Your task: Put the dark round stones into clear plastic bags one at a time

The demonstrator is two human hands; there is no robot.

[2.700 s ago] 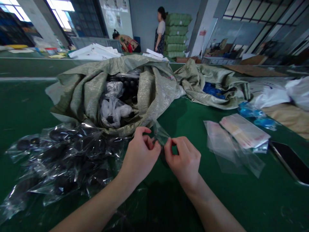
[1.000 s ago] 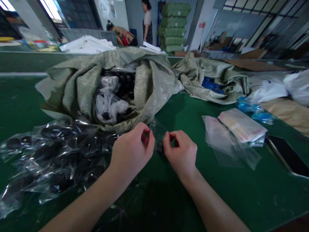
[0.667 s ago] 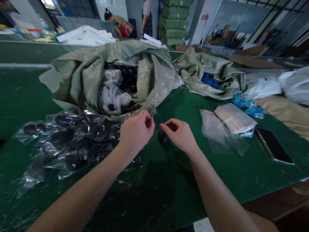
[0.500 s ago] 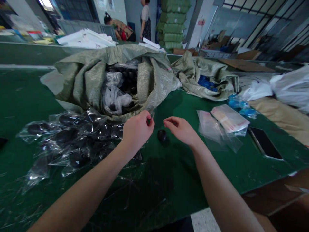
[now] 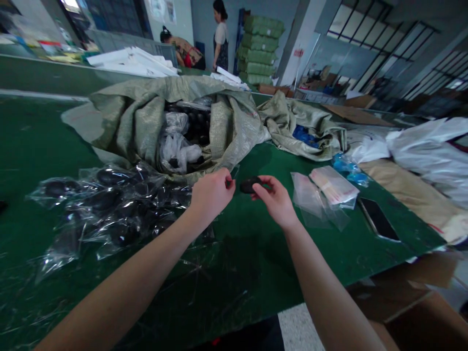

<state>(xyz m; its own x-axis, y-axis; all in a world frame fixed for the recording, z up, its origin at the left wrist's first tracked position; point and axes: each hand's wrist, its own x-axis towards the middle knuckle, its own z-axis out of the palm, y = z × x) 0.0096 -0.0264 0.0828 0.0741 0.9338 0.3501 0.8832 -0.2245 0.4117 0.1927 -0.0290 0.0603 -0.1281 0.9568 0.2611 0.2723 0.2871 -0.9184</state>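
My right hand (image 5: 276, 202) holds a smooth black oval stone (image 5: 250, 185) between thumb and fingers, just above the green table top (image 5: 256, 273). My left hand (image 5: 212, 192) is pinched on a small piece of clear plastic bag (image 5: 233, 173), close to the stone. Left of my hands lies a heap of black stones in clear plastic bags (image 5: 109, 209). Behind them an open grey-green woven sack (image 5: 146, 117) holds more black stones and clear plastic (image 5: 179, 141).
Clear bags with a labelled stack (image 5: 325, 195) and a phone (image 5: 378, 219) lie to the right. Beyond are a second woven sack (image 5: 300, 131), blue packets (image 5: 345, 165) and white plastic bags (image 5: 427, 156). Two people (image 5: 220, 36) work at the back, near stacked green sacks (image 5: 259, 48).
My right hand has gone from above the stone lying on the table to holding it up. My left hand stays pinched on the plastic. The view has tilted slightly.
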